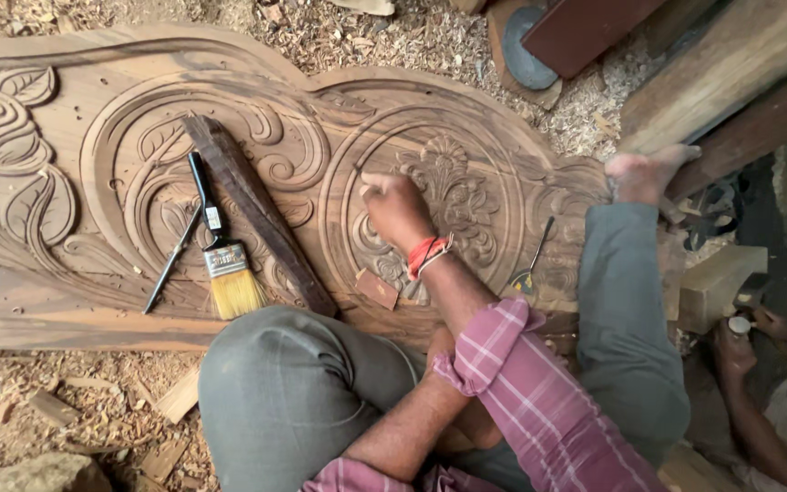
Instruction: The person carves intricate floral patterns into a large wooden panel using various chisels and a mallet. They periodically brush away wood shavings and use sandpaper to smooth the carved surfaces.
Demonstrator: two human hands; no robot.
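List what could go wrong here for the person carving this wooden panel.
1. The right hand works close on the carved wooden panel; a slip could gouge the finished floral medallion beside it.
2. A loose chisel, paintbrush and wooden mallet lie on the carving and might get knocked or mar it.
3. The bare foot rests at the panel's edge near another chisel, so it could get cut.

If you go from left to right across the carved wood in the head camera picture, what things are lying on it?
Thin metal tool → paintbrush → dark wooden stick → small wood block → right hand → yellow-handled tool → bare foot.
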